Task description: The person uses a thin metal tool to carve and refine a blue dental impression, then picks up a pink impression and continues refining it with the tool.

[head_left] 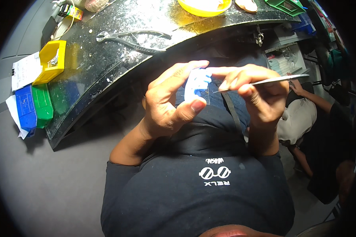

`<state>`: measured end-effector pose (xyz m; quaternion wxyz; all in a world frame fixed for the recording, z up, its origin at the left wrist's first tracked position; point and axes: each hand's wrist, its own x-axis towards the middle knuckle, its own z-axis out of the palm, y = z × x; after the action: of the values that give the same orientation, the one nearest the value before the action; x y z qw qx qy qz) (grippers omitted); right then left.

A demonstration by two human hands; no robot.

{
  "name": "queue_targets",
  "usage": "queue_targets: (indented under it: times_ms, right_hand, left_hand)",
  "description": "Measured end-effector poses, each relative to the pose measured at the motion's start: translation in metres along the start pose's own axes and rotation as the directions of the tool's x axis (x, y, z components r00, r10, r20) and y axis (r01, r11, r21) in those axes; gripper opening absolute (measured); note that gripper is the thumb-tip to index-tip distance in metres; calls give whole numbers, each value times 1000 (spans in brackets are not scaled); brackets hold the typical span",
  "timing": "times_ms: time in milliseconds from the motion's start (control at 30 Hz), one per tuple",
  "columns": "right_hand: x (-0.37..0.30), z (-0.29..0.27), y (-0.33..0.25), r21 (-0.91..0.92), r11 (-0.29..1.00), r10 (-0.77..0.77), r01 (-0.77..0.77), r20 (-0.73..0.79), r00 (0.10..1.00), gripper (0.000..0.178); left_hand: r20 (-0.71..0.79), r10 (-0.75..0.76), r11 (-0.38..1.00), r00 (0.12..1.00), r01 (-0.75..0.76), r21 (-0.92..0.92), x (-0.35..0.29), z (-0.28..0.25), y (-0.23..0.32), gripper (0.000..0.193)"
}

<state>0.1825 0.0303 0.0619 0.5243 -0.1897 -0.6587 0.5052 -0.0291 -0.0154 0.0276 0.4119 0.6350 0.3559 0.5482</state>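
My left hand (168, 93) grips a small light-blue piece (196, 82) shaped like a dental model, with the thumb below and fingers above. Tooth-like bumps run along its right side, and a thin wire seems to stick out near its lower edge. Pinched between the fingers and thumb of my right hand (261, 91) is a slim metal hand tool (286, 78). Its fine tip points left, close to the blue piece; I cannot tell whether they touch. One right finger reaches to the upper right edge of the piece.
On the dusty black bench (81, 75) lie long-handled pliers (134, 40). A yellow bowl (205, 12) stands at the far edge. Yellow (59, 59), green (42, 103) and blue (24, 108) bins sit at the left end. Another person (324, 118) is at the right.
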Motion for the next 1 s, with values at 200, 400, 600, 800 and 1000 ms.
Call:
queue_targets:
  times_ms: [200, 400, 600, 800, 1000]
  right_hand:
    - [-4, -19, 3, 4, 1000, 23, -22, -106, 994, 25]
    - [-5, -36, 15, 73, 990, -99, 120, -245, 964, 26]
    - [-17, -45, 11, 50, 999, 26, -15, -226, 974, 28]
    - [-11, -36, 15, -132, 980, -185, 152, -294, 938, 22]
    - [-15, -38, 12, -31, 989, -149, 146, -253, 956, 20]
  left_hand:
    - [108, -247, 917, 963, 268, -294, 0, -5, 0, 80]
    - [220, -329, 334, 918, 331, -882, 2, 0, -14, 80]
    - [238, -345, 209, 908, 322, -924, 5, -4, -11, 79]
    - [258, -319, 153, 912, 318, -936, 8, -1, -12, 71]
    - [313, -300, -187, 901, 266, -946, 8, 8, -22, 61]
